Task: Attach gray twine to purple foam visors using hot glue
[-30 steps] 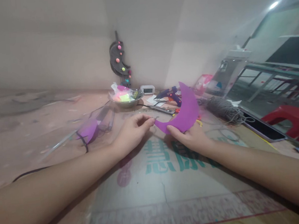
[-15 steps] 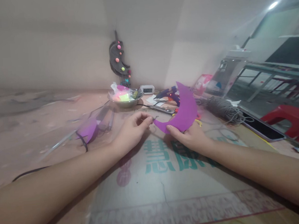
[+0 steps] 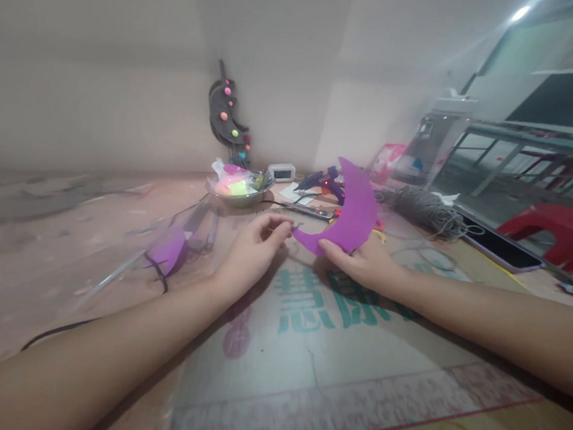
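A purple crescent cut-out [image 3: 359, 212] is held up over the printed board, with its points to the upper right and lower left. My right hand [image 3: 363, 258] grips its lower edge, thumb on the front face and the other fingers behind it. Close to the crescent's lower left tip, my left hand [image 3: 263, 244] is closed in a pinch. A short dark grey strand [image 3: 297, 226], which looks like yarn, sticks out from its fingertips at that tip. What lies inside the left fingers is hidden.
Behind the hands stand a metal bowl [image 3: 245, 195] of craft bits, a small white clock [image 3: 281, 172], scissors [image 3: 316, 210] and a glue gun [image 3: 326, 181]. Grey yarn [image 3: 427, 213] and a phone [image 3: 502, 243] lie right. A purple piece [image 3: 169, 249] lies left. A decorated grey crescent [image 3: 225, 113] hangs on the wall.
Both hands and the purple crescent hold nearly the same pose. The view has shifted very slightly.
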A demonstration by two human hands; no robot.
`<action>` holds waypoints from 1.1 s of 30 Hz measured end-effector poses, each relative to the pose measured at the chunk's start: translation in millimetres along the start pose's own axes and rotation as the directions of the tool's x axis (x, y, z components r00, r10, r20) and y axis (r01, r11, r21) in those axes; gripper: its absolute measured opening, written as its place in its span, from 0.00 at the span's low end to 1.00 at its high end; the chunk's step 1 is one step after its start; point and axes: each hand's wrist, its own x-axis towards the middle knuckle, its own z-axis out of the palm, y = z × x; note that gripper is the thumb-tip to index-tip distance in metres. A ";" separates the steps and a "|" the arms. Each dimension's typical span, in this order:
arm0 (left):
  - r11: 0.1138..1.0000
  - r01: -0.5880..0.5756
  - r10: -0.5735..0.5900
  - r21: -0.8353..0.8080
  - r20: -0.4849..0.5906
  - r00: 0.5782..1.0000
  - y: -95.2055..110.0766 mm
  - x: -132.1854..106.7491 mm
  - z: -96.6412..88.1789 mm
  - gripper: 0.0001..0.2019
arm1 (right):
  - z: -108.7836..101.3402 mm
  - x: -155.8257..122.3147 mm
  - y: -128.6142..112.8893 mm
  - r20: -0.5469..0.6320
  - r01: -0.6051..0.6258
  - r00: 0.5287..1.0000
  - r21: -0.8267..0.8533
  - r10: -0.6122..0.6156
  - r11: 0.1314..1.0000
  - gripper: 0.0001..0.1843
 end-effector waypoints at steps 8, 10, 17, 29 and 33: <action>0.996 0.011 -0.011 0.084 0.004 1.000 3.5 -0.2 0.6 0.14 | 1.1 -0.1 0.8 0.011 0.009 1.000 0.011 -0.009 1.000 0.07; 0.997 0.009 -0.010 0.083 0.010 1.000 3.2 0.0 0.6 0.14 | 1.2 0.0 1.1 0.011 0.016 1.000 0.013 -0.016 1.000 0.07; 0.994 -0.008 0.007 0.107 0.010 1.000 5.8 -1.0 0.4 0.12 | 0.2 -0.1 0.1 0.016 -0.017 1.000 0.039 0.016 0.999 0.07; 0.994 0.019 -0.022 0.108 0.027 0.999 6.7 -1.6 0.2 0.12 | 1.1 0.3 0.4 0.023 -0.022 0.999 0.002 0.022 1.000 0.08; 0.995 -0.020 0.019 0.098 0.014 1.000 3.7 -1.9 0.1 0.12 | 1.2 -0.1 -0.1 0.018 -0.019 1.000 0.012 0.018 1.000 0.08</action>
